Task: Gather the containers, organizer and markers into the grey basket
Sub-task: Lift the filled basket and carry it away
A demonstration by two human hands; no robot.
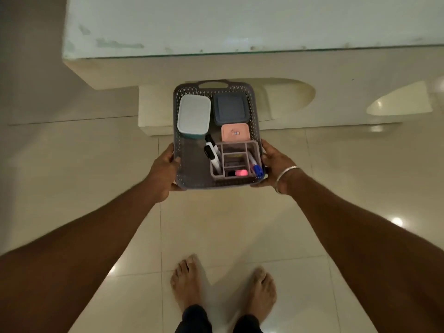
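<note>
Hands gripping both long sides of the perforated grey plastic basket [179, 131]
We are holding it loaded, left hand [163, 173] and right hand [276, 164] clasped opposite, long axis pointing away from us

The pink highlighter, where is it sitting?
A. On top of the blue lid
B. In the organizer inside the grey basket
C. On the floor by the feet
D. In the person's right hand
B: the pink highlighter lies in a near compartment of the organizer, which stands in the near right corner of the grey basket held by both hands.
</note>
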